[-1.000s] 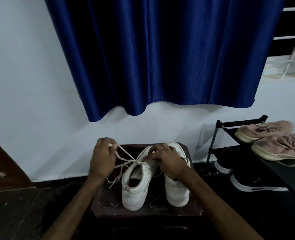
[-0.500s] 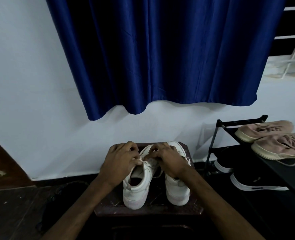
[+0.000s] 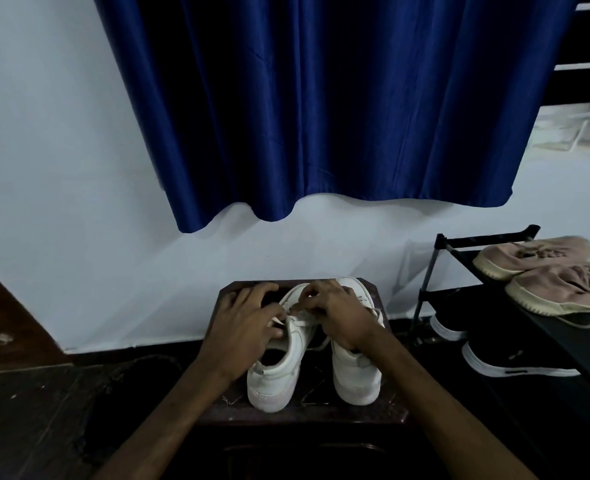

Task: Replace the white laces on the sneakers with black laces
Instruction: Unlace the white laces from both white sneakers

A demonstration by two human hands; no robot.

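Two white sneakers stand heel-toward-me on a dark wooden stool (image 3: 307, 415). The left sneaker (image 3: 275, 375) leans against the right sneaker (image 3: 355, 372). Both hands work at the left sneaker's eyelets. My left hand (image 3: 243, 323) lies over its left side, fingers spread, with the thumb and forefinger pinching the white lace (image 3: 279, 322). My right hand (image 3: 338, 311) covers the tongue area and pinches the same lace from the right. Most of the lacing is hidden under my hands. No black lace is visible.
A black shoe rack (image 3: 480, 242) stands at the right, with two pink sneakers (image 3: 560, 282) on top and black shoes (image 3: 515, 362) below. A blue curtain (image 3: 321, 116) hangs on the white wall behind the stool. Dark floor lies to the left.
My left hand, which had pulled a length of white lace out to the left, has come back onto the left sneaker. Both hands now sit close together over its eyelets.
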